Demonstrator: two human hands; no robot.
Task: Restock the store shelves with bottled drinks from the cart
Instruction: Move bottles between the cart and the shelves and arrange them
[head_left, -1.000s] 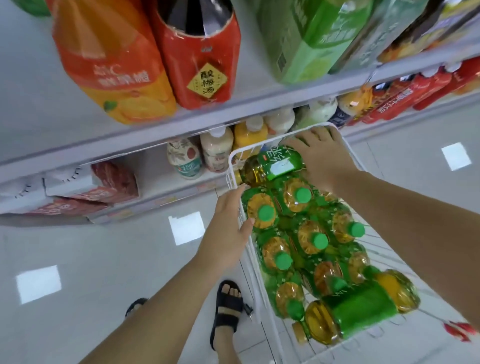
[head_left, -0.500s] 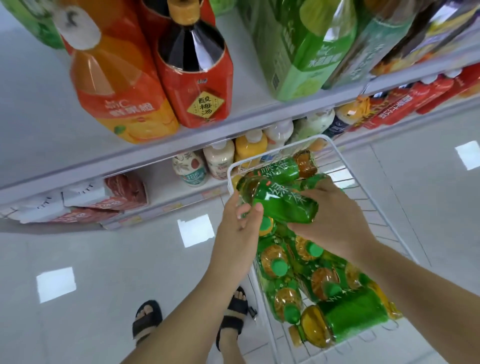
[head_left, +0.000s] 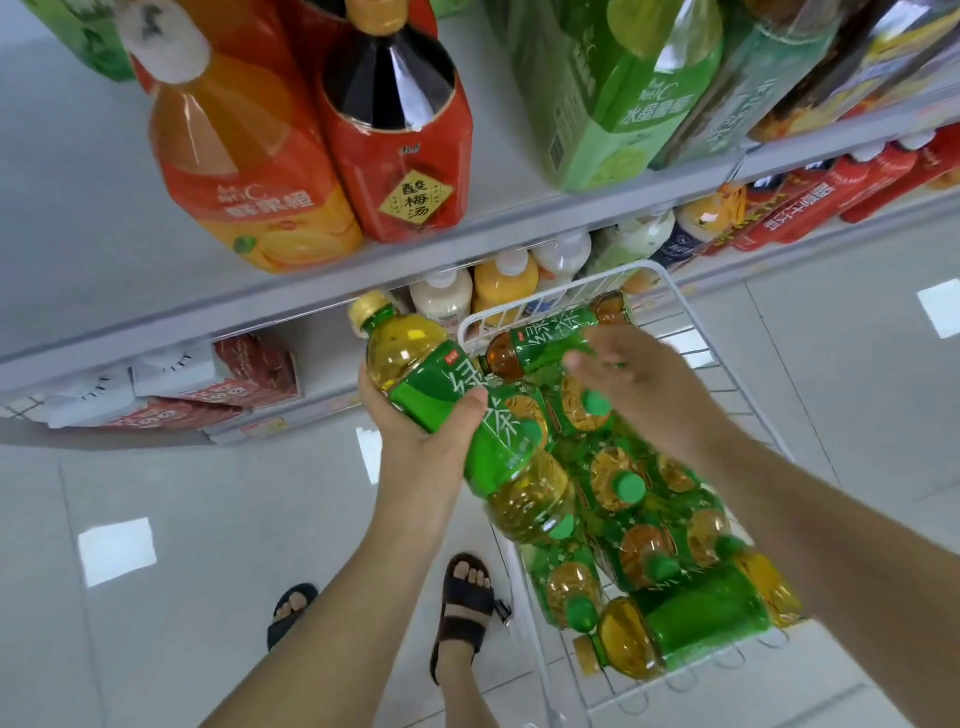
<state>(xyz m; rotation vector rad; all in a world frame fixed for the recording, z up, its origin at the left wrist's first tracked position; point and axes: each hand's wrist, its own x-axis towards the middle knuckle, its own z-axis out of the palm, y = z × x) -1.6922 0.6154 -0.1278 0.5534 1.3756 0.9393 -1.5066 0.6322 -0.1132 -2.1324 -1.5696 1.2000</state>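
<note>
Store shelf (head_left: 311, 293); left hand (head_left: 415, 447) grips 绿茶 bottle (head_left: 441, 387); right hand (head_left: 649, 384) spread over cart (head_left: 521, 608).

Both forearms (head_left: 332, 613) bare; black open-toed strap sandals (head_left: 467, 597) on both feet.

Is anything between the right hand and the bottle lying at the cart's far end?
Nothing visible. The right hand is open directly over the lying bottle; the held bottle in the left hand is beside it.
</note>
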